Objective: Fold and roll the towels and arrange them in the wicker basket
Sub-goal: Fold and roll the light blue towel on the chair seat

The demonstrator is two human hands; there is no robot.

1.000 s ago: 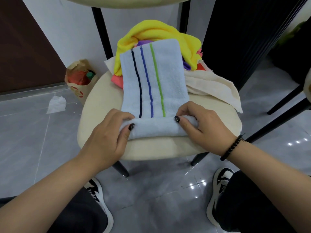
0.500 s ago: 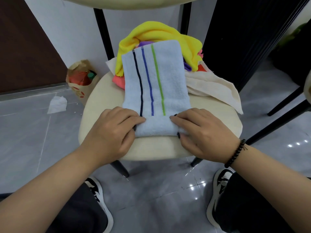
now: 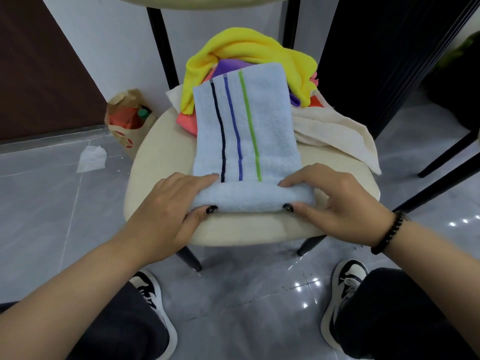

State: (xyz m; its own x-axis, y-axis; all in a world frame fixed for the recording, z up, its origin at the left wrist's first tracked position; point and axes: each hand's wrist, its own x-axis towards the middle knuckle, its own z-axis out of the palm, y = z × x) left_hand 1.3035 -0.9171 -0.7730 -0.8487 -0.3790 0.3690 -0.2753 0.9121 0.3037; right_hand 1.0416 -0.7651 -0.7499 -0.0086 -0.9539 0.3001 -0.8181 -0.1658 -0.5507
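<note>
A light blue towel [image 3: 246, 131] with black, blue and green stripes lies lengthwise on a cream chair seat [image 3: 158, 152]. Its near end is rolled into a thick tube [image 3: 249, 198]. My left hand [image 3: 168, 203] grips the roll's left end, fingers over the top and thumb underneath. At the right end my right hand [image 3: 335, 201] holds the roll the same way. Behind the towel sits a heap of yellow [image 3: 249, 48], purple and coral towels, with a cream cloth [image 3: 335, 128] spread to the right. No wicker basket is in view.
A brown paper bag [image 3: 127, 120] with red contents and a crumpled tissue [image 3: 92, 159] lie on the grey tiled floor to the left. Black chair legs stand behind and at the right. My shoes [image 3: 153, 302] are below the seat.
Both hands have rolled the towel's near end further away from me. The roll is thicker and the flat striped part is shorter. My thumbs have come back under the roll.
</note>
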